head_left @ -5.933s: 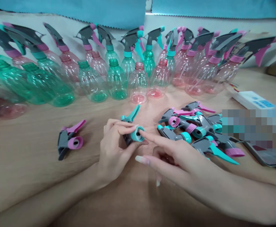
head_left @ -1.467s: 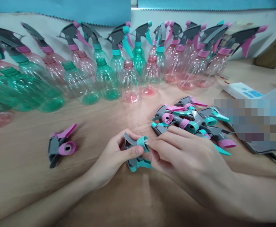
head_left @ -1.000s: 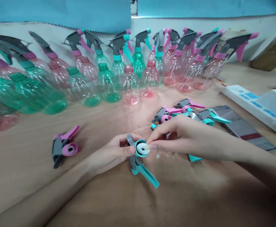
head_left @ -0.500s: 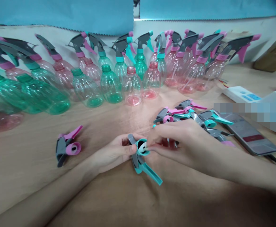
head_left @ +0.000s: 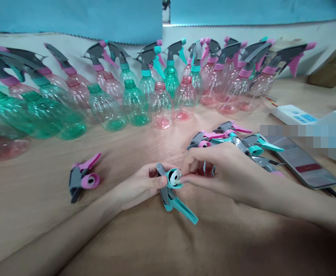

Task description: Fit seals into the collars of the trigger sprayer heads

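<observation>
My left hand (head_left: 145, 184) is closed around a grey and teal spray trigger head (head_left: 164, 193), its teal collar opening turned up towards me and its lever pointing down to the right. At the mouth of that collar, my right hand (head_left: 214, 166) pinches the edge of a small white washer (head_left: 175, 177) with a dark hole in its middle. The washer lies tilted, partly inside the collar. To the left, a grey and pink trigger head (head_left: 83, 178) rests alone on the wooden table (head_left: 122, 237).
Several trigger heads (head_left: 256, 149) lie heaped beyond my right hand, beside a phone (head_left: 303, 163). Clear pink and green bottles (head_left: 136, 103) stand along the back, some with trigger heads fitted. A white box (head_left: 294, 115) sits at the right.
The white washer has turned to face me more and shows its round hole, its edge still between my right fingers. My left hand and the trigger head have hardly moved.
</observation>
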{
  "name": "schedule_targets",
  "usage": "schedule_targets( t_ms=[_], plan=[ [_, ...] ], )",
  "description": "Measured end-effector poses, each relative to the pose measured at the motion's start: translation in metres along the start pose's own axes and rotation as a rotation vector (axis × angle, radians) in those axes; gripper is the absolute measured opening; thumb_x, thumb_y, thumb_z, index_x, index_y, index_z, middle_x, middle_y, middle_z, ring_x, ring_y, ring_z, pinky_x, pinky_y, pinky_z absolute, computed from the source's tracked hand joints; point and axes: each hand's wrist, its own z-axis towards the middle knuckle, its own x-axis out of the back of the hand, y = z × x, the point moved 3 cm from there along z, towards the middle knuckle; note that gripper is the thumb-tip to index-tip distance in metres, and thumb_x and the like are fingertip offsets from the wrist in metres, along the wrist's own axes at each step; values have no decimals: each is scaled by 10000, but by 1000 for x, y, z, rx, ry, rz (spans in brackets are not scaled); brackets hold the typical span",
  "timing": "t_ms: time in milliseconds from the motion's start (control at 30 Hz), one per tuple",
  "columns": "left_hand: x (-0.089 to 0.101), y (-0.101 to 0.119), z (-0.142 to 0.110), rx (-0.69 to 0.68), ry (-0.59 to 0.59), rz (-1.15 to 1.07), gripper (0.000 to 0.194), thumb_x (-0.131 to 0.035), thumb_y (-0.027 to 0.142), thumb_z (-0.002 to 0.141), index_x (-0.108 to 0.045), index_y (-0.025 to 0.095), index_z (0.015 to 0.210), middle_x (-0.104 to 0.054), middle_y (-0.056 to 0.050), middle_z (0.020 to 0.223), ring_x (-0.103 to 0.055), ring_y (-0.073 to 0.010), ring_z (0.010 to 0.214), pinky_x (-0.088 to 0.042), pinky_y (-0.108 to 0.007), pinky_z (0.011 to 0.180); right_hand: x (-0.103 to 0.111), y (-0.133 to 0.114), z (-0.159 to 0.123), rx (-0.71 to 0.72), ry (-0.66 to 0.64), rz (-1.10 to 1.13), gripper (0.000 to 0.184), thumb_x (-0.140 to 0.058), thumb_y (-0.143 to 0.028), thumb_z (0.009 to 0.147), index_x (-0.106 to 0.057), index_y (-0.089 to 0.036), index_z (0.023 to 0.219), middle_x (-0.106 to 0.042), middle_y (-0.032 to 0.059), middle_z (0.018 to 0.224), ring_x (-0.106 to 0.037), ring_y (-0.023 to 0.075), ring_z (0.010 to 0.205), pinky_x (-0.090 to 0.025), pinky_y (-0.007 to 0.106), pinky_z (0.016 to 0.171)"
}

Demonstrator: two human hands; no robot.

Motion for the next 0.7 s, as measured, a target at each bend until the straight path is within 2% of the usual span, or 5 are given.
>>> schedule_targets(
  t_ms=[267, 467, 700],
  plan=[
    [3, -2, 0, 15, 34, 6, 376, -844, 316, 602, -706, 161, 916, -679, -26, 823, -626, -125, 771, -496, -206, 727, 0, 3, 1, -9, -28, 10, 64, -651, -191, 801, -684, -178, 855, -707, -40, 698, -609, 57, 579, -423, 169, 543],
    [0, 1, -1, -1, 60, 35, 367, -845, 327, 593, -705, 158, 887, -679, -30, 787, -623, -138, 752, -492, -225, 707, 2, 6, 4, -34, -102, 95, 104, -626, -189, 824, -707, -190, 889, -732, -17, 761, -640, 84, 653, -465, 185, 597],
    [0, 1, -1, 15, 70, 65, 369, -841, 336, 599, -701, 149, 884, -679, -33, 783, -619, -134, 728, -491, -218, 674, 1, 3, 2, 64, -82, -12, 126, -614, -161, 826, -725, -190, 879, -724, -14, 739, -594, 68, 574, -409, 183, 539]
  ],
)
